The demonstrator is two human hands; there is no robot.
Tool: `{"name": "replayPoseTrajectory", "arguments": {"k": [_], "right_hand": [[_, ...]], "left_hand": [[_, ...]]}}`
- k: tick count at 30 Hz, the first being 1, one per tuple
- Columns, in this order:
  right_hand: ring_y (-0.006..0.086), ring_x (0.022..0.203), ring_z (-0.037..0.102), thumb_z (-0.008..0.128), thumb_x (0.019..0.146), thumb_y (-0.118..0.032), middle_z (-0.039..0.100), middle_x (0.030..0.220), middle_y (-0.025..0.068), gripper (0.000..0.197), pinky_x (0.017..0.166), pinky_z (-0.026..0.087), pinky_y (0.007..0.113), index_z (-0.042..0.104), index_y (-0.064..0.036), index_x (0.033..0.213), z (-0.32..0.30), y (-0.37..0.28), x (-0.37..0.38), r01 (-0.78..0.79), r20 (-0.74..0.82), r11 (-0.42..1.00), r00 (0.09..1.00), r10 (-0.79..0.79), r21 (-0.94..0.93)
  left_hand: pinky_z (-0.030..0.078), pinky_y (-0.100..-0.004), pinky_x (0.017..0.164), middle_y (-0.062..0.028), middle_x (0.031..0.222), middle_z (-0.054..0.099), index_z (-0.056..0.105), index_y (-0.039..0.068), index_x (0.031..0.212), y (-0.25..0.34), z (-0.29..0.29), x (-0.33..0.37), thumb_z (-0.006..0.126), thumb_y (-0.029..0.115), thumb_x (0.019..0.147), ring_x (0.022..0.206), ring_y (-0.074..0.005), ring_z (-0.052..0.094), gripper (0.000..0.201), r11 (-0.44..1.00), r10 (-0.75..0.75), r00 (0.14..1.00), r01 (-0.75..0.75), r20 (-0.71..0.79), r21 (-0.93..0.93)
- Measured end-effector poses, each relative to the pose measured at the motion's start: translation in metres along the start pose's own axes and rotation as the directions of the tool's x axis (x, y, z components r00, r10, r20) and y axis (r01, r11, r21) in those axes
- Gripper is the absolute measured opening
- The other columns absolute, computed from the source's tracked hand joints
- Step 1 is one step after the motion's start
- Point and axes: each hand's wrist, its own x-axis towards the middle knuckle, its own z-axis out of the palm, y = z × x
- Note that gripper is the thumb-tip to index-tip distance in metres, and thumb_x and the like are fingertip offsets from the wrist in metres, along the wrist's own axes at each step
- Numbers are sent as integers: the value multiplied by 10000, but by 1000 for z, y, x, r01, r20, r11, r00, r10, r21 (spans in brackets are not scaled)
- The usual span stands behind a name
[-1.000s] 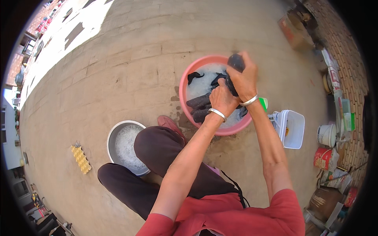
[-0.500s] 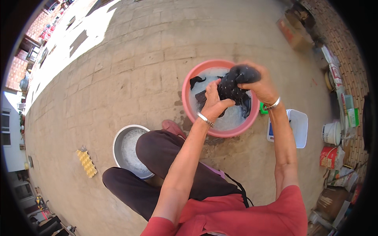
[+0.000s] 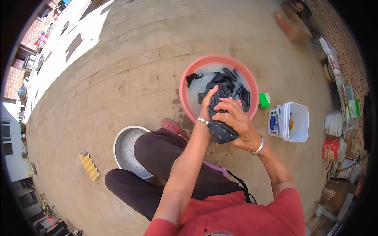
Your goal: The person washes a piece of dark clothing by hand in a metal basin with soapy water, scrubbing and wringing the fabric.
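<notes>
A dark patterned cloth (image 3: 223, 131) is bunched between my two hands over the near side of a pink basin (image 3: 252, 78). My left hand (image 3: 207, 103) grips its left side, the thumb pointing up along the fabric. My right hand (image 3: 238, 124) presses on it from the right with bent fingers. The cloth's lower end hangs over the basin's near rim, toward me. Behind it, other dark clothes (image 3: 223, 80) lie in cloudy, soapy water (image 3: 199, 84) inside the basin. Part of my left hand's fingers is hidden behind the cloth.
Right of the basin stand a green-and-white container (image 3: 264, 100) and a white square bucket (image 3: 301, 122). A metal basin (image 3: 120, 155) of sudsy water is beside my knee, with a yellow egg tray (image 3: 89, 166) further left. Boxes and buckets line the brick wall at right.
The cloth has come down and nearer to me, from above the basin to its near rim. My right hand has moved down and left, turning over the cloth beside my left hand.
</notes>
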Motion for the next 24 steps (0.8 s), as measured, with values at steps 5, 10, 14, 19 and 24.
{"name": "replayPoseTrajectory", "arguments": {"k": [5,10,14,19,24], "right_hand": [[259,1414,278,745,782,-298,352,1452,125,652,1183,160,400,444,-52,1306,2,19,-38,22,-149,315,911,385,949],[150,999,600,580,928,-312,630,1030,36,260,922,477,300,587,-80,1047,66,79,-63,139,113,-215,520,847,967],[155,859,626,576,928,-289,651,932,45,231,794,525,295,607,-67,985,111,72,-33,210,356,-663,708,610,719],[184,735,634,607,899,-267,658,845,77,224,678,544,312,625,-47,935,100,68,12,232,304,-648,737,604,725],[213,610,642,637,870,-244,666,757,108,219,563,562,329,643,-26,885,86,124,45,69,420,-564,596,685,823]], "left_hand": [[587,-489,733,-191,1000,670,596,-28,1094,-2,-20,7,512,339,902,834,-380,678,423,996,24,999,-21,-30,83],[570,-464,764,-228,991,668,603,-41,1085,-11,-23,12,504,396,874,850,-375,676,495,989,-11,998,1,63,148],[563,-460,763,-222,984,666,591,-51,1097,-15,-13,1,518,371,869,828,-371,674,485,997,-10,1000,8,26,72],[580,-424,696,-233,952,660,571,-59,1127,-25,-30,-8,548,349,868,770,-345,683,484,993,-15,996,25,-91,115],[588,-391,637,-219,855,670,604,-39,1024,-16,-18,-35,583,361,870,689,-293,684,429,956,16,981,41,-191,289]]}}
